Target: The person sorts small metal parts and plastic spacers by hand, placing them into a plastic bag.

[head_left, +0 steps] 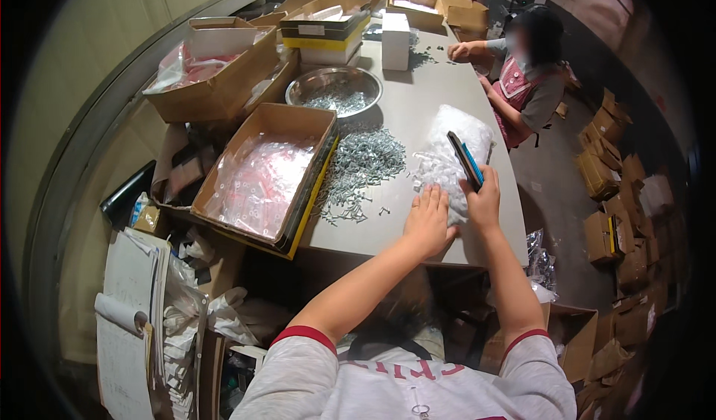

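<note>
My right hand [485,198] is wrapped round a slim black-and-blue handheld tool [464,158] that points up and away; its exact kind is unclear. Under the tool lies a clear plastic bag [464,122] of small white plastic pieces, some spilled at its near end [435,168]. With fingers stretched out and pressed down, my left hand [428,222] rests at the near edge of those white pieces. To the left of both hands spreads a heap of silver screws [365,159].
An open cardboard box [268,185] of small clear bags stands left of the screws. Behind it are a steel bowl [334,92] holding screws, a white box [395,41] and more cartons [216,70]. Another person [522,84] works at the table's right edge. Cardboard boxes [600,159] crowd the floor.
</note>
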Tool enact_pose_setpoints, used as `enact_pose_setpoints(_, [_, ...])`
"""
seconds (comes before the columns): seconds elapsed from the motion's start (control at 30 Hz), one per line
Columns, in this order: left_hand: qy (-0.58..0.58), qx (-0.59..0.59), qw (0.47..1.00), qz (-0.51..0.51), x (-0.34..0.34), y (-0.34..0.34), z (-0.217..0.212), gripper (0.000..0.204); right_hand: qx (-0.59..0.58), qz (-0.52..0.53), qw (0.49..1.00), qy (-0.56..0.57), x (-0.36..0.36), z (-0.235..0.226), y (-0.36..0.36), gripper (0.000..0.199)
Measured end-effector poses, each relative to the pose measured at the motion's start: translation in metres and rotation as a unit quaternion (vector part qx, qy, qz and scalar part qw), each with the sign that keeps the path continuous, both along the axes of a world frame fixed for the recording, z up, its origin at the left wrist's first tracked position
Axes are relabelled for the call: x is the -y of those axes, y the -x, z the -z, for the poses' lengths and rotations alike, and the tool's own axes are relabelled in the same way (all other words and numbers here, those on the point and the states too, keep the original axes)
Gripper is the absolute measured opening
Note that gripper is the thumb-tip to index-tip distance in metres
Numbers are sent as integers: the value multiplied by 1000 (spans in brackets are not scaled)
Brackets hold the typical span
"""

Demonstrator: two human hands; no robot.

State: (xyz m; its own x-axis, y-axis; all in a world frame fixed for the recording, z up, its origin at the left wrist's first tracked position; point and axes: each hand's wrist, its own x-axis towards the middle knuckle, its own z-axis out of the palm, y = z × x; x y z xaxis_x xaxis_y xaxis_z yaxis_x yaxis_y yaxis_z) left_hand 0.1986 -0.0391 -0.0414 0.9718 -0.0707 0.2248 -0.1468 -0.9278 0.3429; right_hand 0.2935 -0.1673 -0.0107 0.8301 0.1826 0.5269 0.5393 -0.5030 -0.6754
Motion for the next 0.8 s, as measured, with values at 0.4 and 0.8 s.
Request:
enact_pose_setpoints(0.4, [-14,25,998,-56,2,13,4,91,106,-19,994,-1,-7,29,31,30])
enact_pose_setpoints(0.8, [674,100,728,74,-9,141,-23,42,164,-304,938,32,-20,21,173,51])
